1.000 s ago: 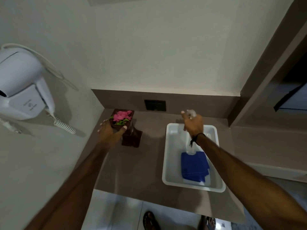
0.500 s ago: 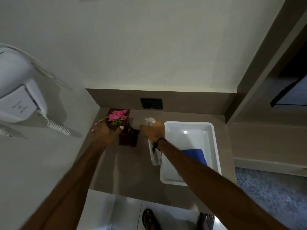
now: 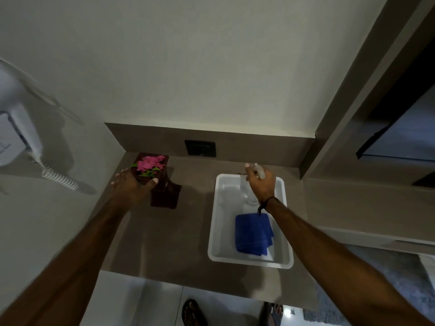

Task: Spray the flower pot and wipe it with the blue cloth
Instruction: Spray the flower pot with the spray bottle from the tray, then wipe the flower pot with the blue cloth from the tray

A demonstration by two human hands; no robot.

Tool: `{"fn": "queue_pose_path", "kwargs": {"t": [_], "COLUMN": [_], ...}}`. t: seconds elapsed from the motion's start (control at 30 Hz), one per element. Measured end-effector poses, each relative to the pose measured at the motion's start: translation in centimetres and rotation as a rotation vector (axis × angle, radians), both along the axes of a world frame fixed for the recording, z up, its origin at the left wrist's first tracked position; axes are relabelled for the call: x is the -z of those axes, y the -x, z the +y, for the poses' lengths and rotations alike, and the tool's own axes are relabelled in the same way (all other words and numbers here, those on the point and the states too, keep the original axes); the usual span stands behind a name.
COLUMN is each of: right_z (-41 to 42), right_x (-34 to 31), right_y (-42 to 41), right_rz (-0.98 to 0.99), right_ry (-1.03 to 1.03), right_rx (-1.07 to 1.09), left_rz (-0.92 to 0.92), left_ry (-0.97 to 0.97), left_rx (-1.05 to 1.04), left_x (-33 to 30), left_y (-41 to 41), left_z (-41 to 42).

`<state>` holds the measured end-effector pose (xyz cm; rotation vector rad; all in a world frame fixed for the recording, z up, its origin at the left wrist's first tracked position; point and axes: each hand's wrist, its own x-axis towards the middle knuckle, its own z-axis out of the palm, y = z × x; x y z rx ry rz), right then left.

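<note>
While standing at a brown counter (image 3: pixel 146 236) with my sandalled feet showing below its front edge, I am reaching both arms forward over it. Nearest to me on the counter, a white tray (image 3: pixel 213 231) is holding the blue cloth (image 3: pixel 251 234), which is lying folded in the tray's near half, dry-looking and untouched. Beyond the cloth, my right hand (image 3: pixel 261 184) is hovering over the tray's far end, fingers wrapped around a clear spray bottle (image 3: pixel 259 171); only the pale nozzle is poking out above my knuckles, and the bottle's body is hanging below my wrist, hard to make out against the white plastic. Well apart from it to the left, my left hand (image 3: pixel 134 188) is gripping the flower pot (image 3: pixel 164 196), a dark brown square vessel standing on the counter near the corner of the wall, with my thumb and fingers closing around its upper rim just beside the pink flowers (image 3: pixel 150 163). Farther back, a dark wall plate (image 3: pixel 200 148) is sitting in the brown backsplash, and a white wall-mounted hair dryer (image 3: pixel 14 137) with its coiled cord is hanging at far left.

As I am judging it, no wetness is visible on the pot, so I cannot say whether the spraying is done. The wiping is all still ahead: the bottle needs setting down and the cloth picking up
</note>
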<state>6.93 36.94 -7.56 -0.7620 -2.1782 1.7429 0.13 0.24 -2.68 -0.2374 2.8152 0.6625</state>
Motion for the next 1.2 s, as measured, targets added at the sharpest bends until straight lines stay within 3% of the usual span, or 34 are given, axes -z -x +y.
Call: {"fn": "queue_pose_path", "kwargs": {"t": [0.1, 0.3, 0.4, 0.57, 0.63, 0.97, 1.2], "right_z": [0.1, 0.7, 0.7, 0.2, 0.1, 0.3, -3.0], "right_x": [0.4, 1.8, 3.1, 5.1, 4.8, 5.3, 0.7], "right_y": [-0.7, -4.7, -8.2, -10.6, -9.9, -8.5, -5.2], "right_rz": [-0.023, -0.244, -0.380, -0.676, -0.733, -0.808, -0.416], "right_ry": [-0.046, -0.107, -0.180, -0.622, -0.639, -0.215, 0.396], "right_rx": [-0.021, -0.040, -0.176, -0.517, -0.536, -0.531, -0.350], "left_rz": [0.005, 0.058, 0.061, 0.029, 0.015, -0.004, 0.029], "left_ry": [-0.004, 0.019, 0.031, 0.015, 0.010, -0.050, -0.151], "left_rx": [-0.013, 0.010, 0.028, 0.007, -0.008, 0.023, -0.030], "left_x": [1.5, -2.0, -2.6, -2.9, -2.8, -1.7, -4.6], "left_y": [0.9, -1.2, -1.7, -2.0, -2.0, -0.8, -2.5], "left_z": [-1.1, 1.5, 2.1, 2.2, 1.9, 1.0, 3.5]}}
